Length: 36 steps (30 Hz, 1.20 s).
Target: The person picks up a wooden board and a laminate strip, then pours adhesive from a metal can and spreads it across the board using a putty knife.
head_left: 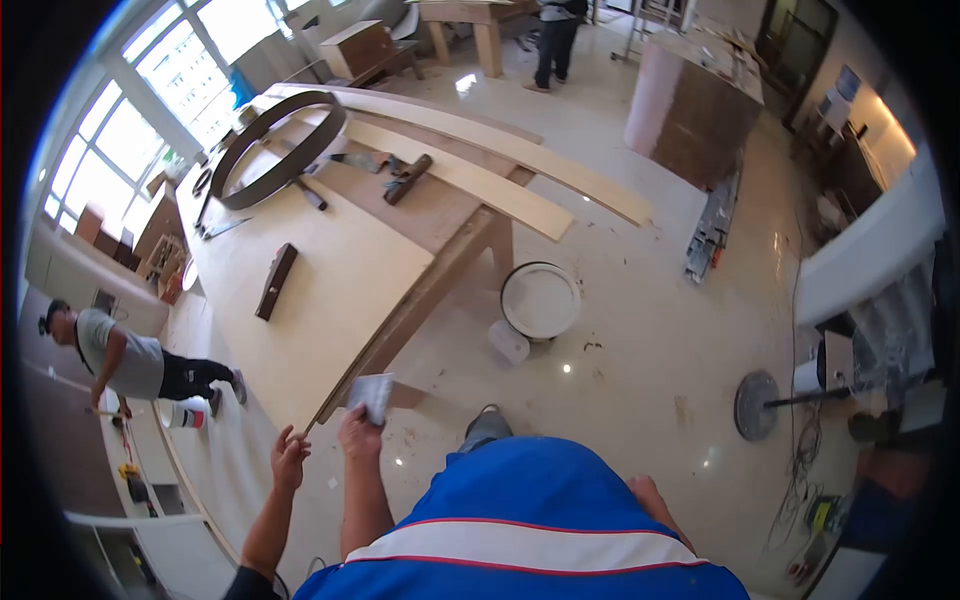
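Note:
My right hand (358, 432) grips a flat grey scraper blade (373, 395), held up beside the near edge of a large pale plywood sheet (330, 290). Just left of it, my left hand (290, 455) pinches the sheet's thin near corner with its fingertips. The sheet lies across a wooden workbench (440, 205). My blue shirt with a white and red stripe (540, 520) fills the bottom of the view.
A dark wood block (276, 281), a curved dark hoop (280, 145), a hand plane (408, 178) and long boards (520, 155) lie on the bench. A white bucket (540, 300) and a small tub (508, 342) stand on the floor. A person (130, 360) bends at left; another stands far back (555, 40).

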Each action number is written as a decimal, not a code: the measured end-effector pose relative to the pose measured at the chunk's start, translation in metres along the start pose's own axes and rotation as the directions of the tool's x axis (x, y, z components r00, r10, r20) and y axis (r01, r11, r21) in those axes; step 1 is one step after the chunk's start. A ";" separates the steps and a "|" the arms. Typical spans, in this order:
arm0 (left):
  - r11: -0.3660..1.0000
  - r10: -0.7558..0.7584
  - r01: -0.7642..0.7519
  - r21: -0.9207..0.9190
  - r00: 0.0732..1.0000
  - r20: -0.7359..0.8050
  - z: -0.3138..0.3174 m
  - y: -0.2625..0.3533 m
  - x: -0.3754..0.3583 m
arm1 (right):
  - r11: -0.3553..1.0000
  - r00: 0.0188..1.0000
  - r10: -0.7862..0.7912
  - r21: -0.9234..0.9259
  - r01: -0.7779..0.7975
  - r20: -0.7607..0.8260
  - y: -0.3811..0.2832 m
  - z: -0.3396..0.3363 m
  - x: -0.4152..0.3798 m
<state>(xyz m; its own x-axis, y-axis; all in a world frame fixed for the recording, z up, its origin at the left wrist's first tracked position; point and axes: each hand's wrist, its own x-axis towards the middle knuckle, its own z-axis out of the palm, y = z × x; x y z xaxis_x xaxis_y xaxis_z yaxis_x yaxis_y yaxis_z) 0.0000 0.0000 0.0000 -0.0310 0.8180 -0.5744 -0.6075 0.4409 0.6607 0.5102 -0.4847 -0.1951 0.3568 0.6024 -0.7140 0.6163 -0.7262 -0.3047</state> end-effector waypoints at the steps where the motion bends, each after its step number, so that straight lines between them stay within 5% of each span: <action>1: 0.995 -0.085 0.085 0.052 0.996 -0.002 0.027 -0.006 0.002 | 0.994 0.997 0.074 0.086 -0.070 -0.039 -0.025 -0.006 -0.014; 10: 0.861 -0.453 0.319 0.396 0.835 0.312 0.300 -0.152 0.013 | 0.911 0.974 0.217 0.371 -0.181 -0.059 0.015 -0.046 0.004; 13: 0.876 -0.373 0.224 0.428 0.877 0.304 0.394 -0.184 0.029 | 0.860 0.953 0.299 0.448 -0.243 -0.057 0.041 -0.071 0.008; 18: 0.767 0.043 -0.229 0.599 0.950 0.308 0.544 -0.228 0.049 | 0.759 0.895 0.443 0.554 -0.343 -0.053 0.092 -0.140 0.008; 21: 0.532 0.341 -0.589 0.609 0.807 0.483 0.590 -0.280 0.105 | 0.692 0.854 0.517 0.616 -0.376 -0.059 0.118 -0.187 0.020; 22: 0.355 0.437 -0.731 0.582 0.681 0.588 0.609 -0.292 0.109 | 0.674 0.843 0.535 0.632 -0.383 -0.059 0.126 -0.203 0.026; 25: -0.102 0.373 -0.763 0.639 0.566 0.735 0.651 -0.315 0.108 | 0.636 0.828 0.558 0.675 -0.375 -0.065 0.144 -0.251 0.055; 32: -0.418 0.012 -0.600 0.682 0.747 0.665 0.691 -0.329 0.129 | 0.609 0.832 0.552 0.706 -0.361 -0.050 0.194 -0.356 0.158; 36: -0.556 -0.050 -0.366 0.746 0.911 0.410 0.719 -0.340 0.138 | 0.676 0.862 0.506 0.638 -0.368 -0.039 0.255 -0.430 0.222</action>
<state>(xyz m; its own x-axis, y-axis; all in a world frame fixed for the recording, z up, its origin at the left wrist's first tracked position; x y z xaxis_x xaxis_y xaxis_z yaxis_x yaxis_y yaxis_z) 0.7727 0.2289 0.0438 0.3276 0.8743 -0.3582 0.9413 -0.2693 0.2034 1.0479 -0.3939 -0.1604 0.6465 0.1646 -0.7450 -0.1624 -0.9244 -0.3451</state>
